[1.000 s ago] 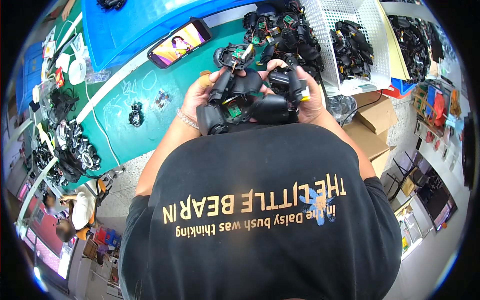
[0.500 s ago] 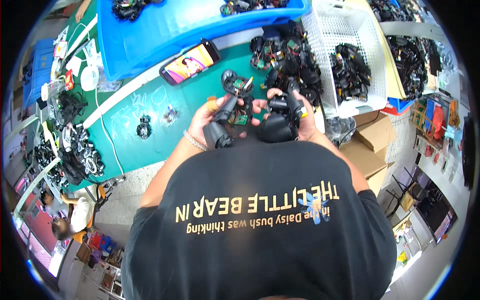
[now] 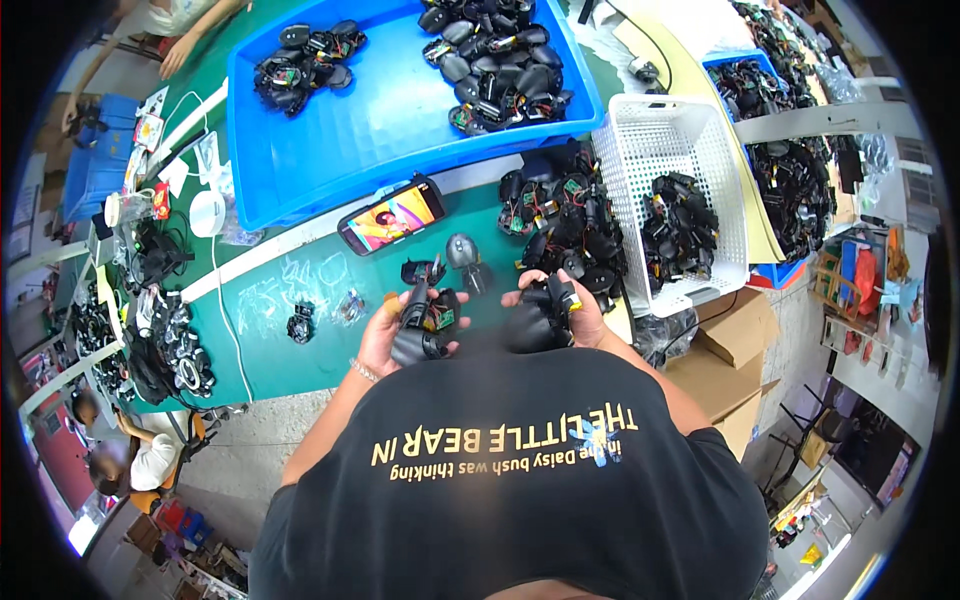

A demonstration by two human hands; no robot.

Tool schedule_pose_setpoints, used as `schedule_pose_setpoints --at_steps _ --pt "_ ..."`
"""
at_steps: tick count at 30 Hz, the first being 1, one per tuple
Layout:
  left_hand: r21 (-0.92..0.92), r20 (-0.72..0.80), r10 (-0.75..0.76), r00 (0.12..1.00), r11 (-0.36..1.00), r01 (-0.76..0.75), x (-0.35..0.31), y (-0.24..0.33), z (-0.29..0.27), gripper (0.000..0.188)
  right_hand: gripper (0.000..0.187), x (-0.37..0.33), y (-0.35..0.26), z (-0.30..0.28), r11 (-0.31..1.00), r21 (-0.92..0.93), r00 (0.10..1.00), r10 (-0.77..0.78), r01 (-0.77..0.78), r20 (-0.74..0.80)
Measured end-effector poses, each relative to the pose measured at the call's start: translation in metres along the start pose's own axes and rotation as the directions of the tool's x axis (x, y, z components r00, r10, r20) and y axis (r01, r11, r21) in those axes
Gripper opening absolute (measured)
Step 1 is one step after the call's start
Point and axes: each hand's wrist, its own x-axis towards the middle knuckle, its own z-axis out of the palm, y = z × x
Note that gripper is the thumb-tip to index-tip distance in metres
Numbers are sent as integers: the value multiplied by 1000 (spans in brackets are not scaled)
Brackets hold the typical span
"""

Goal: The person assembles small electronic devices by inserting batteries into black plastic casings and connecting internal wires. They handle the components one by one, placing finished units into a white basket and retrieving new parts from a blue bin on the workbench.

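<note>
Over the green table (image 3: 285, 365), your left hand (image 3: 378, 335) grips black parts (image 3: 412, 346) with a bare green board (image 3: 442, 316); apart from it, your right hand (image 3: 588, 320) clasps a black casing (image 3: 533, 328). Work looks partway, I'd judge: pieces lie in the white basket (image 3: 627, 150), while a heap (image 3: 575, 215) beside it seems left. The casing looks dark, smooth, rounded.

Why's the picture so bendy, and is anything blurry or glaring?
Head view: the fisheye lens bows the blue tray; head view: the black shirt looks soft along its upper edge; head view: a bright patch glares at lower left.
</note>
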Motion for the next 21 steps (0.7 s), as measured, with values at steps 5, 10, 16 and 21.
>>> schedule_pose_setpoints --at_steps 5,10,16,21 --pt "-202 -20 95 995 975 -97 4 -4 -10 38 47 5 -3 -8 974 213 997 71 -77 36" --pt "-179 159 246 956 960 -217 32 31 39 42 57 3 -15 -5 968 250 989 -43 6 143" --pt "-11 328 160 931 986 -165 112 103 138 45 56 33 -104 23 924 260 919 -336 280 207" --pt "213 258 171 951 950 -229 247 140 156 39 39 69 -189 64 738 -215 745 -664 640 -62"
